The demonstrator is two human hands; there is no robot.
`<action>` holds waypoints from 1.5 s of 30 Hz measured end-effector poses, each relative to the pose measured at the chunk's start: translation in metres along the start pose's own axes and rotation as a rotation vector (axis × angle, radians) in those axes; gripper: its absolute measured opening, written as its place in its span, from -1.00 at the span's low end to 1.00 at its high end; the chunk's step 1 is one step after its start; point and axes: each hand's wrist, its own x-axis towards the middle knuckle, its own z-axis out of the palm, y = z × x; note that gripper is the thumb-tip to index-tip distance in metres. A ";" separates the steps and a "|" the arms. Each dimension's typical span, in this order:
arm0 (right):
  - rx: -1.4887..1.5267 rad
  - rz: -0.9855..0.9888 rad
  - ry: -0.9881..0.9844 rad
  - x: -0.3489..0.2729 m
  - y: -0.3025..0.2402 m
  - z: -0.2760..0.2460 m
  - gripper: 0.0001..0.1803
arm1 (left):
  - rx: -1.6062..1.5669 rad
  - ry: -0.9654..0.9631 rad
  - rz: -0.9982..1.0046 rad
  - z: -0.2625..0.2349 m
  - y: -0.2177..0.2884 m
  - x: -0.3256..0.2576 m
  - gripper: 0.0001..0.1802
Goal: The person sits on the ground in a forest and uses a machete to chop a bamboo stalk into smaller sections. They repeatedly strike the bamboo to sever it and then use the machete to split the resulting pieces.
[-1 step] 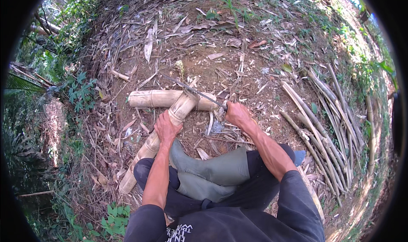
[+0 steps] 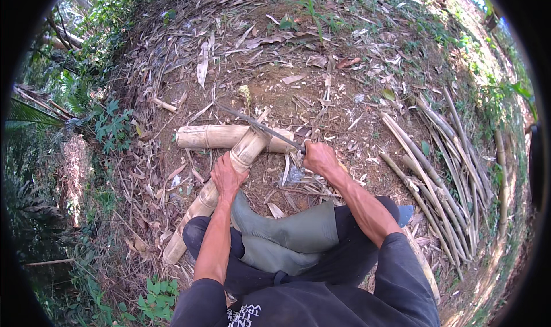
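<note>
A thick bamboo pole [image 2: 206,196] slants up from the lower left, its far end resting across a second bamboo length [image 2: 221,136] lying sideways on the ground. My left hand [image 2: 228,176] is closed round the slanted pole below its upper joint. With my right hand [image 2: 321,158] I grip the handle of a machete [image 2: 287,141], seen nearly edge-on. Its long dark blade reaches up and left across the pole's far end, where a pale splinter [image 2: 263,115] sticks up. Whether the edge is biting into the bamboo I cannot tell.
My green rubber boots [image 2: 287,232] are folded just below the pole. Several thin poles [image 2: 442,177] lie bundled at the right. Dry leaves and pale chips litter the ground [image 2: 275,80]; green plants [image 2: 112,126] grow at the left.
My right hand and the machete have shifted very slightly left against the bamboo. The left hand keeps its place on the pole; the whole view has moved a little.
</note>
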 end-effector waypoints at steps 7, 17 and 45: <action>0.513 -0.960 0.432 -0.027 -0.177 -0.052 -0.71 | -0.040 -0.160 0.007 -0.007 -0.017 0.009 -0.18; 0.008 0.048 -0.071 0.002 0.019 0.028 -0.75 | -0.080 -0.095 -0.016 -0.003 -0.011 0.005 -0.10; 0.365 -0.255 0.145 -0.012 -0.023 0.029 -0.68 | 0.101 0.110 0.001 0.010 0.003 -0.012 0.02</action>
